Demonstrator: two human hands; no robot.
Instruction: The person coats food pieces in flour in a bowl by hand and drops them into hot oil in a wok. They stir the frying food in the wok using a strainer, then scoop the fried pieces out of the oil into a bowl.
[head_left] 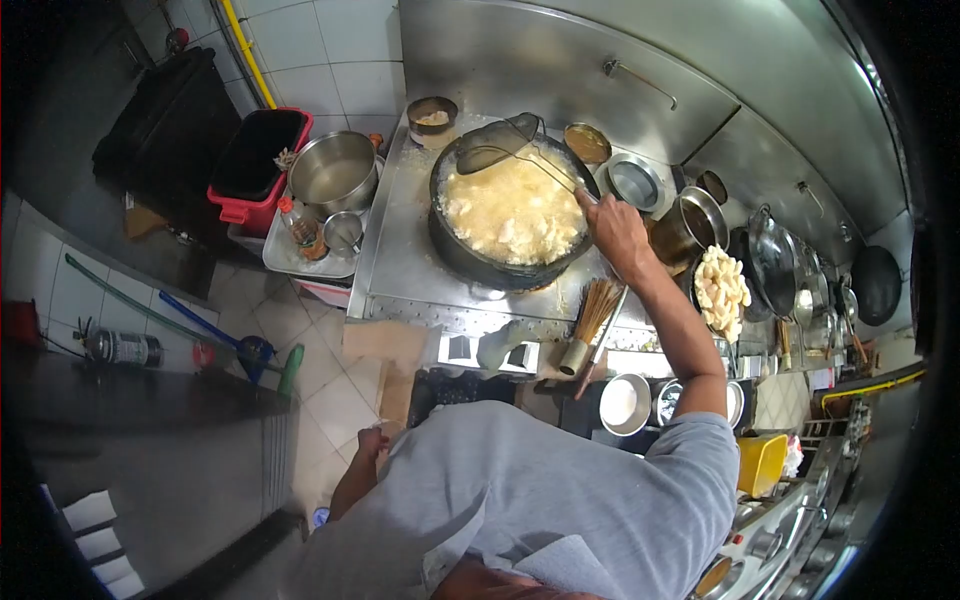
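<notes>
My right hand (612, 228) is closed round the handle of a wire-mesh skimmer (482, 158) at the right rim of a large dark wok (446, 246). The skimmer's mesh head rests over the far left part of the wok, above pale, bubbling oil full of frying pieces (505, 210). The pieces are pale yellow, their kind unclear. My left hand (373, 441) hangs low beside my body, away from the stove. Its fingers look curled in; whatever they may hold is too small to make out.
A steel pot (334, 165), a bottle (300, 228) and a red bin (232, 212) stand left. A bamboo brush (592, 318) lies before the wok. Right are a heaped bowl of pale pieces (720, 292), pots (690, 222) and white bowls (625, 405). A steel backsplash (540, 60) rises behind.
</notes>
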